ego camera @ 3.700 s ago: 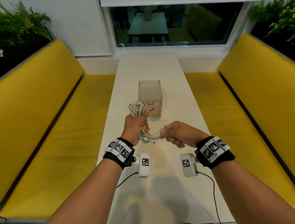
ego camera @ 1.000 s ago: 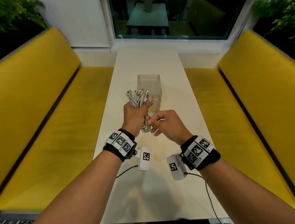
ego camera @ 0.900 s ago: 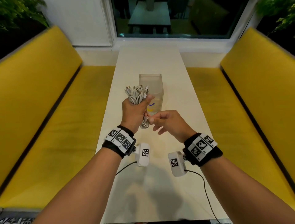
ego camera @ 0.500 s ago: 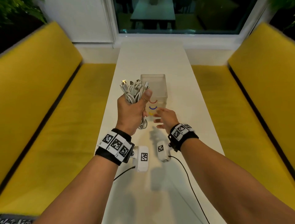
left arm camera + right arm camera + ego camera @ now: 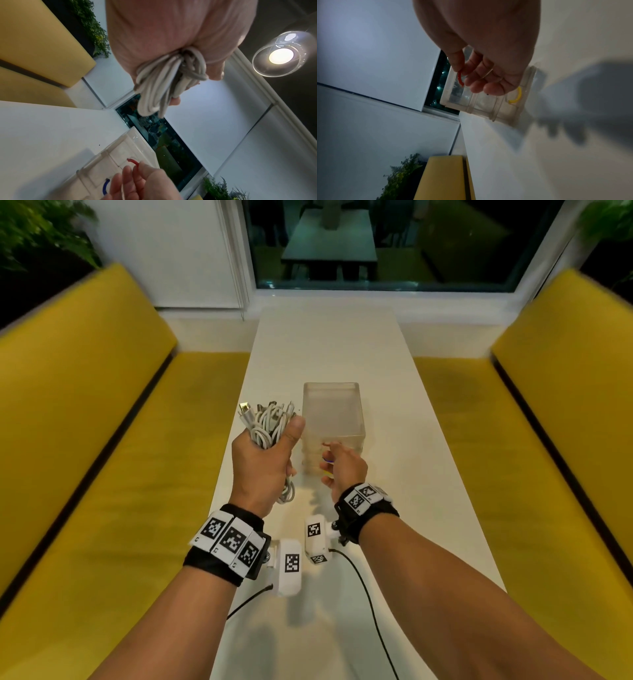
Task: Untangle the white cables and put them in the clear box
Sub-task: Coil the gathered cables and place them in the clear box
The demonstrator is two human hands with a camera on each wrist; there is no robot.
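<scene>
My left hand point(image 5: 263, 463) grips a bundle of white cables point(image 5: 267, 422) in a fist, held upright above the table just left of the clear box point(image 5: 332, 412). Plug ends stick out above the fist and loops hang below it point(image 5: 159, 81). The clear box is a small drawer unit with red, blue and yellow handles. My right hand point(image 5: 342, 463) is at its front face. Its thumb and forefinger pinch the red handle point(image 5: 460, 79) of the top drawer. The blue handle point(image 5: 105, 186) and yellow handle point(image 5: 517, 96) sit lower down.
The box stands mid-way along a long white table point(image 5: 329, 344). Yellow benches point(image 5: 85, 405) run along both sides. A window point(image 5: 376, 241) lies beyond the table's far end. Black wrist-camera cords point(image 5: 370, 604) trail over the near tabletop.
My right hand has let go of the cable bundle and moved forward to the front of the box. My left hand still holds the bundle, now a little higher and further forward.
</scene>
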